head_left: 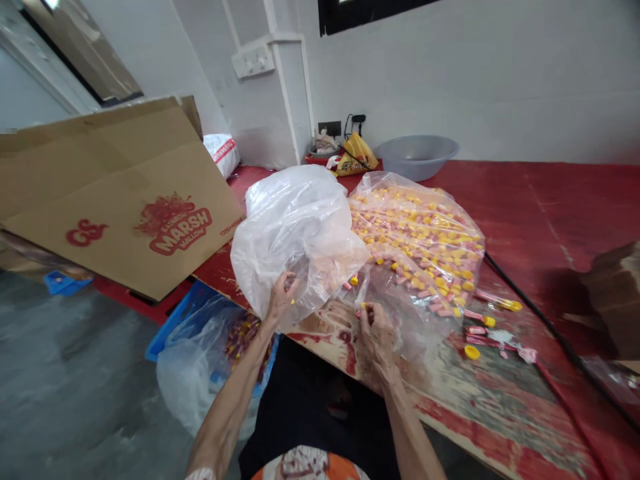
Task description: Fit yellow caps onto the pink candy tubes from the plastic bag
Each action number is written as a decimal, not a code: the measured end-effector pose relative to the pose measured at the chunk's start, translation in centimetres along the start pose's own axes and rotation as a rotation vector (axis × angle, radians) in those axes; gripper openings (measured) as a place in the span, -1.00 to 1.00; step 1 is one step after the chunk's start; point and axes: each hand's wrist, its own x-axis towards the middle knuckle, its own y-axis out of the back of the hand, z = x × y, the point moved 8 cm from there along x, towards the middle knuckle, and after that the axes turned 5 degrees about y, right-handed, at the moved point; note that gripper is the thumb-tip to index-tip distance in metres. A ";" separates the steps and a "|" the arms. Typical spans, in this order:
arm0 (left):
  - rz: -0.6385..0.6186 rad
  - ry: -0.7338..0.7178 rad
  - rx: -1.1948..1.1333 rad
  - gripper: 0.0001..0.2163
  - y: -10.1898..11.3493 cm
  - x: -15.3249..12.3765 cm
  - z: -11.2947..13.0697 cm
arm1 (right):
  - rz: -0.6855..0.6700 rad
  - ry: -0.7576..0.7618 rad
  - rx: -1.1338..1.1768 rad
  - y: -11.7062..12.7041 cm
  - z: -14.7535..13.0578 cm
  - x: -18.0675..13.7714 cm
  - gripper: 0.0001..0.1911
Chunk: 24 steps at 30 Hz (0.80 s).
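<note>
My left hand [281, 298] is closed on the crumpled edge of a big clear plastic bag [295, 233] that billows up over the table's near edge. My right hand [374, 328] pinches a small pink piece with a yellow cap [363, 308] right beside that bag. Behind my right hand lies a second clear bag [420, 240] packed with several pink and yellow pieces. A few loose pieces [480, 327] and a yellow cap [471, 352] lie to the right on the red table [550, 213].
A large cardboard box [120, 200] printed "MARSH MALLOW" leans at the left. A blue crate [175, 320] with another plastic bag [200, 367] sits on the floor under my left arm. A grey basin [417, 155] and a yellow packet [356, 155] stand by the wall. A black cable [550, 327] crosses the table; a brown box [615, 293] is at right.
</note>
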 end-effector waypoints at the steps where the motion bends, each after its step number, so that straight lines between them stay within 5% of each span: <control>1: -0.017 0.016 -0.043 -0.75 -0.2 -0.8 0.4 | 0.009 -0.031 0.009 0.2 0.1 0.1 -0.40; 9: -0.373 0.101 -0.316 -0.68 -7.4 -8.0 4.6 | -0.005 -0.117 0.204 0.9 -0.3 -0.1 -0.48; 13: -0.439 0.260 -0.432 -0.62 -10.3 -9.4 4.8 | -0.021 -0.140 0.261 0.4 0.0 -0.2 -0.46; 19: -0.383 0.214 -0.368 -0.63 -9.2 -9.3 4.5 | 0.169 -0.208 0.308 1.5 1.3 -0.2 -0.44; 24: -0.358 0.157 -0.281 -0.63 -8.8 -9.5 3.7 | -0.111 -0.090 0.252 -0.9 -0.3 -0.4 -0.45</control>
